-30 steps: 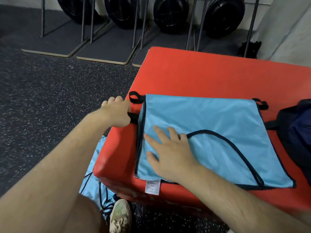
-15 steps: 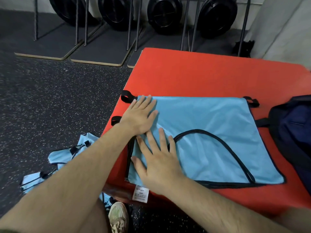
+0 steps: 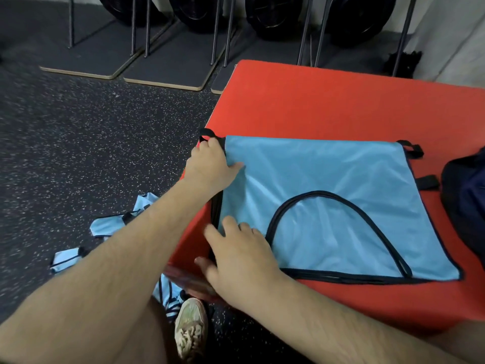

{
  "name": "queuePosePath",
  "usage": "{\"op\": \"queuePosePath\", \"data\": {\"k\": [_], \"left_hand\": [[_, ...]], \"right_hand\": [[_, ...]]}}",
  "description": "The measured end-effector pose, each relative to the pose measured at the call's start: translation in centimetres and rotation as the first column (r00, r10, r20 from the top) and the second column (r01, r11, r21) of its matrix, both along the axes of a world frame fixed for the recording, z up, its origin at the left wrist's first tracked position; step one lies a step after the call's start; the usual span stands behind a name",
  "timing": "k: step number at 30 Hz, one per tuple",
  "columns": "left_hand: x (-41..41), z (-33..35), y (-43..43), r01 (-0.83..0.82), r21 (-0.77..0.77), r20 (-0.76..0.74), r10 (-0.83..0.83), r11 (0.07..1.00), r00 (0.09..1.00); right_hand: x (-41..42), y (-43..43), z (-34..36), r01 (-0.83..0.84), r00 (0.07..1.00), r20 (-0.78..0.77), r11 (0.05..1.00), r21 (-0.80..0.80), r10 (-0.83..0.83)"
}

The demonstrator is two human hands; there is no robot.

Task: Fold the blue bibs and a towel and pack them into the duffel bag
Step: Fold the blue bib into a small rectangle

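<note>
Both hands at the left edge of the blue bib on the red box.

The blue bib [image 3: 328, 206] lies flat on the red box [image 3: 341, 106], its black-trimmed neck opening facing up and black strap loops poking out at the corners. The left hand [image 3: 210, 166] pinches the far left corner, thumb on top of the fabric, fingers curled over the edge by the strap loop. The right hand [image 3: 236, 256] grips the near left edge, fingers on the cloth, thumb tucked down over the side of the box. The dark duffel bag [image 3: 467, 206] sits at the right, just beside the bib. More blue bibs [image 3: 110, 227] lie crumpled on the speckled floor [image 3: 78, 153], near a shoe [image 3: 190, 327].
</note>
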State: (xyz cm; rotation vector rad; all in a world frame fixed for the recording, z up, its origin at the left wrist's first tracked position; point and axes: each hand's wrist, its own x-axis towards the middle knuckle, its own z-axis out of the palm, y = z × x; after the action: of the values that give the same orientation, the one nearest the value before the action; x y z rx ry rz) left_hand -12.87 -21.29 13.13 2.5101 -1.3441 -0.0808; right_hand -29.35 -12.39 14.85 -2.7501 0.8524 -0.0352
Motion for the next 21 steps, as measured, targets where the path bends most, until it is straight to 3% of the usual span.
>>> {"op": "queuePosePath", "data": {"k": [4, 8, 15, 21], "left_hand": [[0.7, 0.4, 0.0, -0.072, 0.117, -0.149, 0.09, 0.991, 0.985], [1.4, 0.9, -0.6, 0.008, 0.186, -0.228, 0.036, 0.983, 0.973], [1.5, 2.1, -0.1, 0.12, 0.044, -0.348, -0.098, 0.992, 0.932], [1.9, 2.4, 0.5, 0.084, 0.023, -0.369, -0.07, 0.996, 0.927]], "right_hand": [[0.2, 0.2, 0.7, 0.01, 0.999, -0.032, 0.999, 0.042, -0.008], [0.1, 0.0, 1.1, -0.018, 0.996, -0.084, 0.998, 0.058, 0.023], [-0.4, -0.2, 1.7, -0.011, 0.997, -0.072, 0.976, 0.219, 0.028], [-0.2, 0.0, 1.8, 0.035, 0.998, -0.051, 0.967, 0.252, -0.023]]}}
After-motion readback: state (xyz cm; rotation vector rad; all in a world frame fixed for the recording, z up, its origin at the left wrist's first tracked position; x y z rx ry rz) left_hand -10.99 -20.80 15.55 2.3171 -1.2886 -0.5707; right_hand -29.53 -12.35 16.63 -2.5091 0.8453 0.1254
